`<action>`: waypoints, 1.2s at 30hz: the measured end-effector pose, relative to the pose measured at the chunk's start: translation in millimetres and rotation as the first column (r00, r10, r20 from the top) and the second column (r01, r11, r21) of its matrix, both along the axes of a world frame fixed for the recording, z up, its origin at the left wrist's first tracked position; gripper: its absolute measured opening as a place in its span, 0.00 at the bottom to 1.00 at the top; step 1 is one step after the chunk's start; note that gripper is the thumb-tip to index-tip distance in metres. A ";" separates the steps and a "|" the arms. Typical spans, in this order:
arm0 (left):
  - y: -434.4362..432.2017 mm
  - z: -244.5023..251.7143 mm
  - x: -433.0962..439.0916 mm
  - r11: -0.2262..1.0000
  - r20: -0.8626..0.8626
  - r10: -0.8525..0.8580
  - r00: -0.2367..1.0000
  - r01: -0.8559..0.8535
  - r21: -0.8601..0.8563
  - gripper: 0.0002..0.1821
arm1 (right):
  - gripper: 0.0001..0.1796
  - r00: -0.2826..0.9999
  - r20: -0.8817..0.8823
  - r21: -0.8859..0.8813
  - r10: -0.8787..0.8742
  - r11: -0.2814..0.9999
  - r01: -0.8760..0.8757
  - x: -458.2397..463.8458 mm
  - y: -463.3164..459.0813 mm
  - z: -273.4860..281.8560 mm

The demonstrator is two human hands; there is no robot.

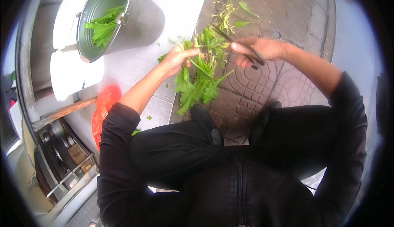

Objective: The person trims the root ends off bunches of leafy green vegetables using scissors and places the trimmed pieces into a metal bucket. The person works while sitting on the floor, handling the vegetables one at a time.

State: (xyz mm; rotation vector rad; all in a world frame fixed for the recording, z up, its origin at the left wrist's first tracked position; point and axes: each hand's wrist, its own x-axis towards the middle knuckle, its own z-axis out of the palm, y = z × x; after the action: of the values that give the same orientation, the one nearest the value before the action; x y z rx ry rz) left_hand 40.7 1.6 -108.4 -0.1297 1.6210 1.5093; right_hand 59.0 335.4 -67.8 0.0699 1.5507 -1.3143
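My left hand [177, 60] pinches the stems of a bunch of leafy greens [198, 83], whose leaves hang down in front of my shoes. To its right, my right hand [261, 49] holds a pair of dark scissors [222, 33]. The looped handles lie around my fingers, and the blades point up and left over the greens. How far the blades are apart cannot be made out. Beyond the hands, a pile of trimmed stems and yellowish bits [227, 16] lies on the paving.
A metal bucket [144, 19] with leafy greens [104, 28] inside stands at upper left on pale tiles [181, 2]. Beside it are two white containers [66, 23] and a wooden-edged shelf frame [67, 110]. A red plastic bag [106, 110] sits near my left elbow. Patterned paving [255, 82] lies ahead.
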 end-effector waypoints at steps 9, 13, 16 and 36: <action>6.1 14.3 -12.7 1.000 -0.017 0.004 1.000 -0.003 0.030 0.20 | 0.39 0.976 -0.128 0.052 0.176 0.984 -0.170 0.4 -13.6 11.2; 14.0 21.1 -11.1 0.998 -0.019 -0.052 0.998 0.053 0.034 0.21 | 0.37 0.958 -0.201 0.067 0.205 0.978 -0.196 3.6 -14.3 16.1; 17.0 22.0 -11.5 0.996 -0.020 -0.072 0.997 0.073 0.051 0.22 | 0.36 0.952 -0.231 0.066 0.202 0.979 -0.192 6.9 -16.3 19.3; -52.5 274.2 -60.3 0.969 -0.620 0.229 0.750 -0.113 0.221 0.30 | 0.35 0.969 -0.248 0.131 -0.001 0.991 0.035 -0.8 -2.9 -8.1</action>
State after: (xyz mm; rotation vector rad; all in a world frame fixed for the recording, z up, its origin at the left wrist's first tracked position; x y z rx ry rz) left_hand -19.6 -50.9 165.9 0.3956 2.0366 1.9694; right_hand 58.3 332.5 -75.9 0.0036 1.8544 -1.2680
